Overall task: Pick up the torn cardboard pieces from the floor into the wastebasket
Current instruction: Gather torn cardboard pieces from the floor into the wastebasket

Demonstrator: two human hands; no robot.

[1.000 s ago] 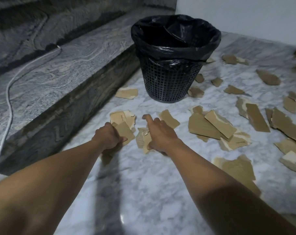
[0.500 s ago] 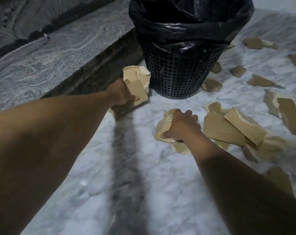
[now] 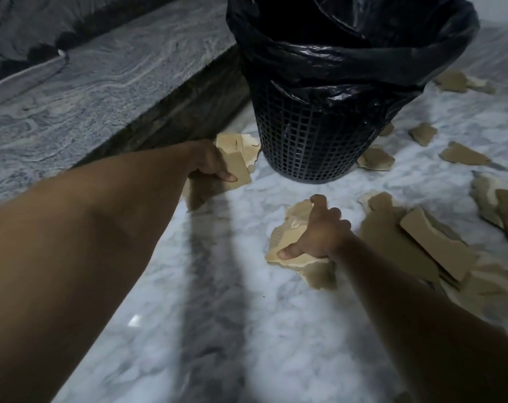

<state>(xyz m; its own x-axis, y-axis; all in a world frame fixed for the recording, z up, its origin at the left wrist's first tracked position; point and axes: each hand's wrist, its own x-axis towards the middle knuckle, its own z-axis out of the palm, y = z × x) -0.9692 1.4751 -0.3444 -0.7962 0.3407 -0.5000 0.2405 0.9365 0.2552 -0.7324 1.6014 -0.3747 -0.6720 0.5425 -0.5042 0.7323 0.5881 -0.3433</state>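
Note:
A black mesh wastebasket [image 3: 311,146] lined with a black bag stands on the marble floor at the top centre. My left hand [image 3: 210,164] grips several torn brown cardboard pieces [image 3: 239,154] just left of the basket's base. My right hand [image 3: 319,234] is closed on a bunch of cardboard pieces [image 3: 287,242] low over the floor, in front of the basket. More torn cardboard [image 3: 421,245] lies overlapping to the right of that hand.
A grey stone step [image 3: 101,91] runs along the left, its dark riser reaching the basket. Scattered cardboard scraps [image 3: 462,157] lie right of the basket and behind it. The white marble floor [image 3: 218,330] stretches toward me.
Both hands closed on cardboard and carried it toward the basket. The left hand went up-left to the basket's base. The view has moved closer to the basket.

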